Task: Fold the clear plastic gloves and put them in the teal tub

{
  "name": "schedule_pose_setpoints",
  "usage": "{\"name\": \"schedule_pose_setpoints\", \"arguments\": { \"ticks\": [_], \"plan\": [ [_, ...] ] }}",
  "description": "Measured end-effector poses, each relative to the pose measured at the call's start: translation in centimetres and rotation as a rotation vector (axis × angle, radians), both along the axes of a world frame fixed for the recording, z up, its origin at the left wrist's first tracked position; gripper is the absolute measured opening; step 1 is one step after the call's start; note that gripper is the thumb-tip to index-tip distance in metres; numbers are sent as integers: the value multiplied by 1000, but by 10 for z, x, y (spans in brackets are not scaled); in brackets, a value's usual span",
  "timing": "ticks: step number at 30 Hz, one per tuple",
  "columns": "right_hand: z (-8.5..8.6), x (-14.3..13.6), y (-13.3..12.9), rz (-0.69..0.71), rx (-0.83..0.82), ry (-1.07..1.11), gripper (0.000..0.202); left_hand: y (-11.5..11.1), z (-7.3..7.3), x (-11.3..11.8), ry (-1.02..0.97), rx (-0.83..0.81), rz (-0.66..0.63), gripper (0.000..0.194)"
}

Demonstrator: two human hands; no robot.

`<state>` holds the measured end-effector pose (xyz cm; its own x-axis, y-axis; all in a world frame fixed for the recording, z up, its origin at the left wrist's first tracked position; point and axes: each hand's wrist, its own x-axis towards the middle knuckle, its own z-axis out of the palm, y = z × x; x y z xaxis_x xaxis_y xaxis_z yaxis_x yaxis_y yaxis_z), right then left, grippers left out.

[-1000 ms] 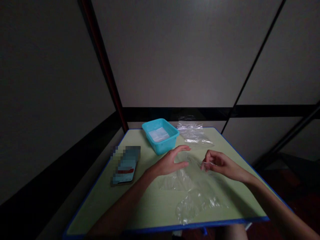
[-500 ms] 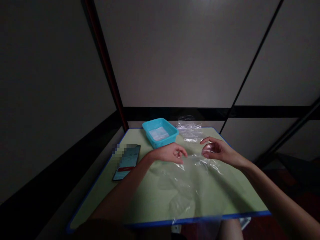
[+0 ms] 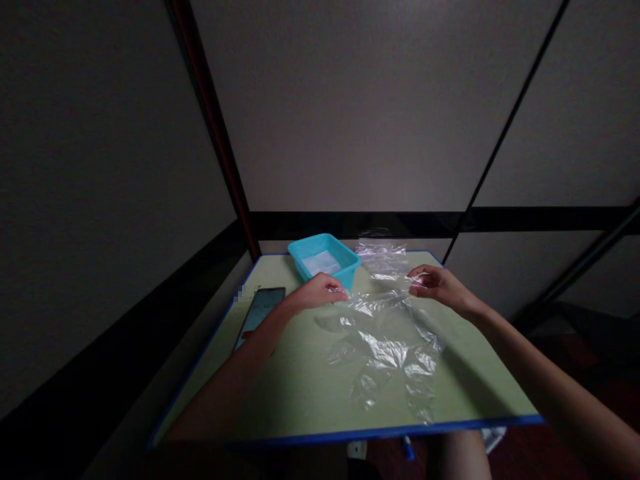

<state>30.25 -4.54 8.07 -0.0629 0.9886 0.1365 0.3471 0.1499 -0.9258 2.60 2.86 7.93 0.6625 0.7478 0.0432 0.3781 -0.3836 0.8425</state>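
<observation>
A clear, thin plastic sheet or bag hangs crinkled over the pale green table, stretched between my two hands. My left hand, beside the blue basket, pinches its upper left corner between thumb and fingers. At its upper right corner my right hand is closed on the same film. The turquoise basket stands at the back of the table with a whitish flat item inside. More clear plastic film lies at the back edge, to the right of the basket.
A phone lies at the table's left, partly behind my left forearm. A blue rim edges the table. Wall panels rise behind and at the left. A small blue object shows below the front edge.
My left hand has moved left and slightly up, and my right hand slightly up. The film is now lifted and pulled taut between them, its lower part gathered in folds.
</observation>
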Motion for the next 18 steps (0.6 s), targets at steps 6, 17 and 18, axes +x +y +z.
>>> {"name": "schedule_pose_setpoints", "arguments": {
  "ticks": [6,17,18],
  "plan": [
    [2,2,10,-163,127,-200,28,-1,4,3,-72,24,145,14],
    [58,-14,-17,-309,524,-281,24,-43,67,-7,-340,614,169,10],
    [59,-16,-26,-306,556,-291,23,-52,70,-11,-307,672,159,10]
  ]
}}
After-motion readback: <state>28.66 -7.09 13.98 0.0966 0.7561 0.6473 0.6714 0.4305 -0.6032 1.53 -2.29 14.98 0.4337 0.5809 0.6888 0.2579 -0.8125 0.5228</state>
